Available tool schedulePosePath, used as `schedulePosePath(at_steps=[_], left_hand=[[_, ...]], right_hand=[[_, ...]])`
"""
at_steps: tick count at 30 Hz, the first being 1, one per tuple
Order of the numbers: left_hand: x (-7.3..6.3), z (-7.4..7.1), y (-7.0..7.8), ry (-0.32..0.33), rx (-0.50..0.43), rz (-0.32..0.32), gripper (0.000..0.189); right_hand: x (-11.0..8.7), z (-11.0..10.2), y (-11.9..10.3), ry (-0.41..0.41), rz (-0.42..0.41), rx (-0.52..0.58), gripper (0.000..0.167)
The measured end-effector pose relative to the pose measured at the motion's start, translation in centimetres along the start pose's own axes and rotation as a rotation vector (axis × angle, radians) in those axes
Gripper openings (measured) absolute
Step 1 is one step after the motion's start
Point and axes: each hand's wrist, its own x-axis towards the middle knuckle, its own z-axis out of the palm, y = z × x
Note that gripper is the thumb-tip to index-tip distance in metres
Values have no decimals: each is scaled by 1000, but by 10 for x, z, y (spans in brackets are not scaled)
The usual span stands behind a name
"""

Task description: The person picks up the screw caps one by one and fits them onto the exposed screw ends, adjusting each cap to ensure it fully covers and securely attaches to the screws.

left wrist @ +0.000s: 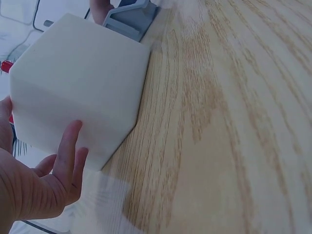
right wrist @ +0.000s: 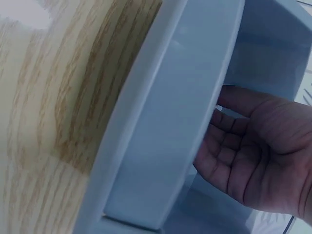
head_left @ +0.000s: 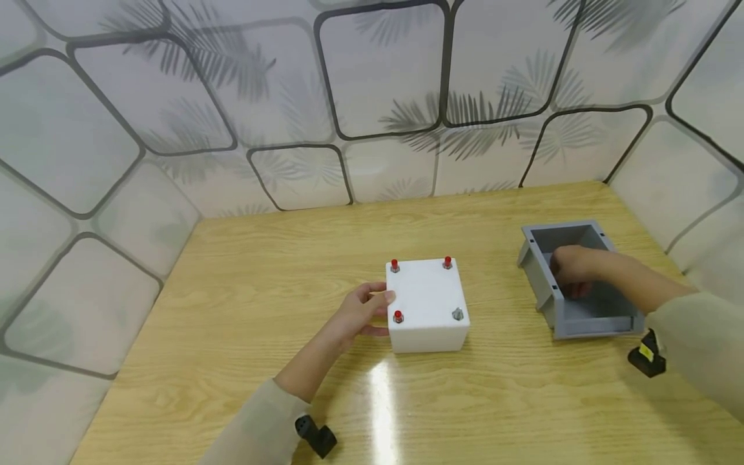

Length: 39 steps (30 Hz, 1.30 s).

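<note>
A white square box (head_left: pixel 428 294) sits on the table in front of me, with metal fittings at its top corners. Red tips (head_left: pixel 448 261) top three of them; the front right fitting (head_left: pixel 458 314) shows bare metal. My left hand (head_left: pixel 361 313) rests against the box's left side, thumb over the top edge. In the left wrist view, loosely spread fingers (left wrist: pixel 68 153) touch the box's side wall. Off to the right, my right hand (head_left: pixel 572 268) reaches down into a grey bin (head_left: pixel 540 284). The bin's wall hides those fingertips in the right wrist view, so I cannot tell what they hold.
The wood-grain table (head_left: pixel 261 278) runs back to a patterned wall covering (head_left: pixel 383 77), which also closes in both sides. Bare tabletop separates the box from the bin. A small black device (head_left: pixel 316 436) is strapped at each wrist.
</note>
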Motion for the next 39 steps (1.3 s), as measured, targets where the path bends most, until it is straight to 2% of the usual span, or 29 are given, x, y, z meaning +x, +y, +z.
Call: schedulePosePath(at_steps=[4, 9, 12, 18, 23, 27, 39], left_hand=[[0, 0, -1, 5, -2, -3, 56], [1, 0, -2, 6, 2, 1, 55], [2, 0, -3, 3, 2, 6, 56], [2, 0, -4, -3, 4, 12, 56], [3, 0, -5, -1, 0, 10, 56], [4, 0, -6, -5, 3, 15, 56], [5, 0, -7, 1, 3, 14, 56]], right_hand=[[-4, -2, 0, -26, 17, -10, 20], [-11, -3, -2, -140, 94, 32, 28], [-12, -2, -3, -165, 109, 64, 28], [-9, 2, -3, -108, 100, 48, 29], [-8, 6, -1, -16, 51, -47, 29], [-9, 8, 1, 21, 26, -96, 29], [-10, 10, 3, 68, 14, -72, 28]])
